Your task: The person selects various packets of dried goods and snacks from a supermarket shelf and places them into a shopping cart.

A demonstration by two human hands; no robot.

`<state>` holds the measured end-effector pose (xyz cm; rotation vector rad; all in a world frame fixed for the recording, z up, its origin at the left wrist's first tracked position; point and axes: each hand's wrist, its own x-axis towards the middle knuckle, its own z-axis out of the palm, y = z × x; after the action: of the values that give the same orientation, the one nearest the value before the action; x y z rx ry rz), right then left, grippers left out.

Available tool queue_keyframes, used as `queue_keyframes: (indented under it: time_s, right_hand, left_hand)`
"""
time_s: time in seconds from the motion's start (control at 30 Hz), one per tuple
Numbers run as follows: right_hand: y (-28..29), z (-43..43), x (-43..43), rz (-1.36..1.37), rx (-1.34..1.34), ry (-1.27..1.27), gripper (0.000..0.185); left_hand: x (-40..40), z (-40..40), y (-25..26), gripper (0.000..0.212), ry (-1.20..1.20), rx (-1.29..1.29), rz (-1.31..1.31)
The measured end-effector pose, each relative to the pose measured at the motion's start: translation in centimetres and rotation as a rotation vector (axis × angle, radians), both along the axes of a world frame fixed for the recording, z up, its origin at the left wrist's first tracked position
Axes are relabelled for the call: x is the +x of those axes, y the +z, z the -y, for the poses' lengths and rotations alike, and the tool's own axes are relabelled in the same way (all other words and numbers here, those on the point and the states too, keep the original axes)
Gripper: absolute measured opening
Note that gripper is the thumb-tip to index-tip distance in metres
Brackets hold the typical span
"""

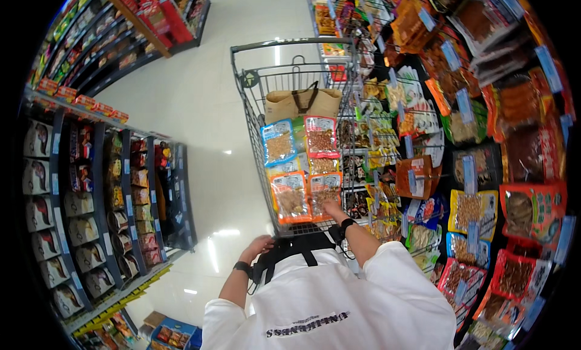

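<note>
My right hand (330,208) reaches over the near end of a metal shopping cart (292,43). Its fingers touch the lower part of an orange-edged food packet (323,192); whether they grip it is unclear. Beside that lies a matching orange-edged packet (289,196). Further up in the cart are a blue-edged packet (278,143), a red-edged packet of nuts or beans (321,136) and partly covered yellow packets (325,164). A brown bag with dark handles (283,104) lies behind them. My left hand (262,245) is low at the cart's near left corner, its grip unclear.
Close on the right, a tall rack holds hanging food packets (472,209) with projecting price tags (470,175). To the left stand shelves of packaged goods (86,205). A pale, shiny floor (218,123) runs between them. Another shelf unit (136,37) stands at the far left.
</note>
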<state>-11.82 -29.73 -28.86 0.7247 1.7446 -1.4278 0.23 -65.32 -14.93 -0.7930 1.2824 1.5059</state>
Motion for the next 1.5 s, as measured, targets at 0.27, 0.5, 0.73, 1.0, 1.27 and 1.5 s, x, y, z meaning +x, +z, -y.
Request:
queue_keyframes:
  time_s: [0.27, 0.5, 0.73, 1.0, 1.27, 1.5]
  right_hand:
    - [5.9, 2.6, -10.6, -0.13, 0.318, 0.595, 0.047]
    - [2.5, 4.7, -14.0, -0.192, 0.394, 0.727, 0.055]
    - [4.5, 3.5, -13.6, -0.358, 0.522, 0.904, 0.015]
    - [15.0, 0.7, -13.2, -0.559, 0.516, 0.818, 0.016]
    - [26.8, 3.0, -8.5, -0.995, 0.548, 0.46, 0.013]
    - [38.3, 6.9, -3.7, -0.957, 0.317, 0.376, 0.018]
  left_hand:
    - [5.5, 1.5, -2.1, 0.035, 0.306, -0.313, -0.012]
    - [9.3, 0.9, -1.0, 0.037, 0.335, -0.442, 0.001]
    - [7.8, 0.0, -2.5, 0.034, 0.256, -0.455, -0.095]
    - [-2.5, -2.2, -1.5, 0.032, -0.125, -0.501, -0.503]
    - [-12.1, -7.2, 8.6, 0.067, -0.293, -0.573, -1.119]
    - [-11.9, -8.8, 13.4, 0.063, -0.392, -0.256, -1.299]
